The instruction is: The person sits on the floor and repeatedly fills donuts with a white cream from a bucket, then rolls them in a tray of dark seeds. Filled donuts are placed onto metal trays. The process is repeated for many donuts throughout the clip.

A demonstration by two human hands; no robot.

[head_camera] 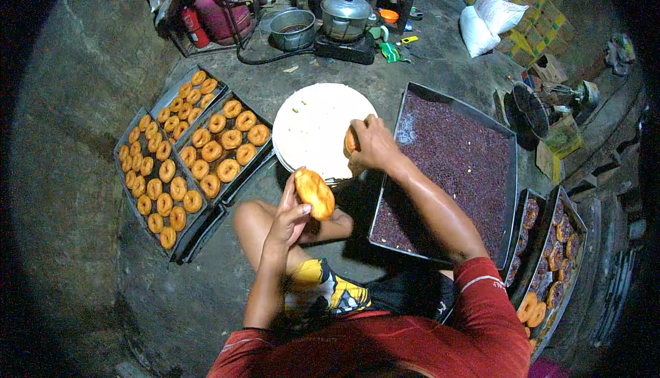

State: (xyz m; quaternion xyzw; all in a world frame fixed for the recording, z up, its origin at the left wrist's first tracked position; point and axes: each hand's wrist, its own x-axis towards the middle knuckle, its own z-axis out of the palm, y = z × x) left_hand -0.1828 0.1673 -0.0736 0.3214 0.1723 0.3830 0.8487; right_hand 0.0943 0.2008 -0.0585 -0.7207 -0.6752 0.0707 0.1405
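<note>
In my left hand [286, 218] is a golden fried doughnut [315, 195], tilted up in front of the near rim of a wide round white container [314, 130]. My right hand [372, 143] grips a second doughnut [352, 139] at the container's right side; the fingers hide much of it. The container's inside is so bright that I cannot tell whether white cream fills it. Just right of it lies a large metal tray [447, 94] spread with dark chocolate sprinkles [459, 171], and my right forearm reaches over that tray.
Metal trays of plain doughnuts [154, 189] lie at the left. A tray of sprinkle-coated and plain doughnuts [554, 259] sits at the right. Beyond the container are a lidded pot [345, 9] on a stove [344, 48], an open pot [292, 30] and a gas cylinder [221, 11].
</note>
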